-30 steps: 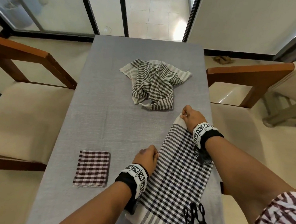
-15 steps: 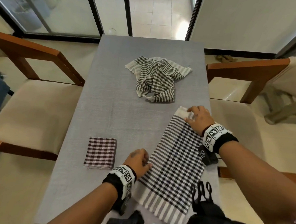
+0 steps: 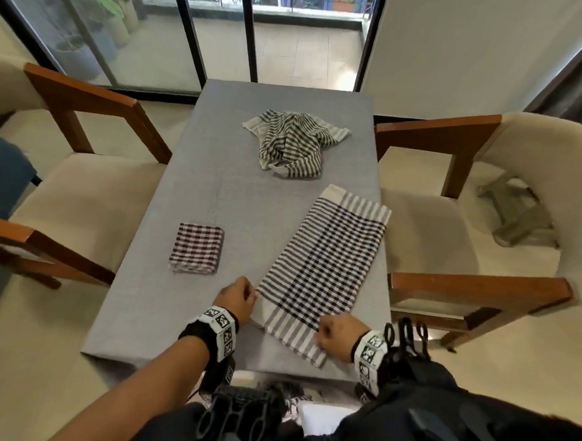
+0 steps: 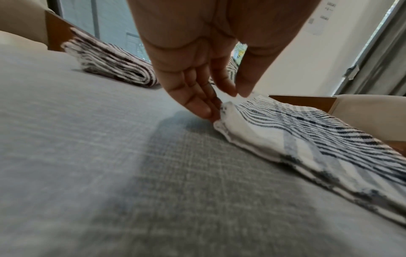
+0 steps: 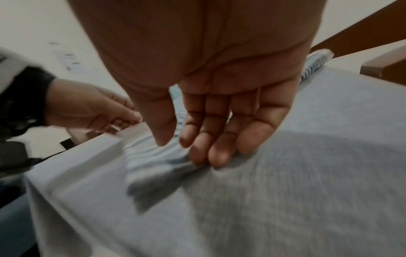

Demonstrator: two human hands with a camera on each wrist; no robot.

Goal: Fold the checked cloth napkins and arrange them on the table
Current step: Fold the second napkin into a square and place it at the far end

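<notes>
A long black-and-white checked napkin (image 3: pixel 327 267) lies flat and slanted on the right half of the grey table (image 3: pixel 188 316). My left hand (image 3: pixel 249 294) is at its near left corner; in the left wrist view my left hand (image 4: pixel 224 102) has nearly straight fingers, and their tips touch the slightly raised corner of the napkin (image 4: pixel 285 132). My right hand (image 3: pixel 321 336) is at the near right corner; in the right wrist view my right hand (image 5: pixel 182 147) presses straight fingertips on the bunched napkin (image 5: pixel 153 170), thumb apart. A small folded brown checked napkin (image 3: pixel 197 252) lies on the left. A crumpled striped napkin (image 3: pixel 294 142) sits at the far middle.
Wooden chairs with cream cushions stand on the left (image 3: pixel 79 207) and on the right (image 3: pixel 465 292) of the table. Glass doors (image 3: pixel 226 29) are beyond the far end. The table's near edge is just below my hands.
My right hand left the napkin's far corner and came back to its near right corner. My left hand slid down the left edge to the near left corner. The head view has pulled back.
</notes>
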